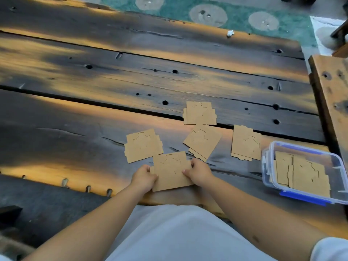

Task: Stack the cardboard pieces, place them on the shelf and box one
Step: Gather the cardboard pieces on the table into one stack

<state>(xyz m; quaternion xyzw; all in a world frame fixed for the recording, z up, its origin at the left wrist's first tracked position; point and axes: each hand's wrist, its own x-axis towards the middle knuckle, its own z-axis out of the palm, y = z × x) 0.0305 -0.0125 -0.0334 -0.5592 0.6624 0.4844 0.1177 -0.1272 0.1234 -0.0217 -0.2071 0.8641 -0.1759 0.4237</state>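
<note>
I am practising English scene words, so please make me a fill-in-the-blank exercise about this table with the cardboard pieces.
1. Both hands hold one cardboard piece; the left hand and right hand grip its ____ edges.
2. Beyond it, ____ loose cardboard pieces lie separately on the wooden table.
3. The clear plastic box on the right has ____ clips.
4. The box has no ____ on it.

Missing words: opposite; four; blue; lid
</note>
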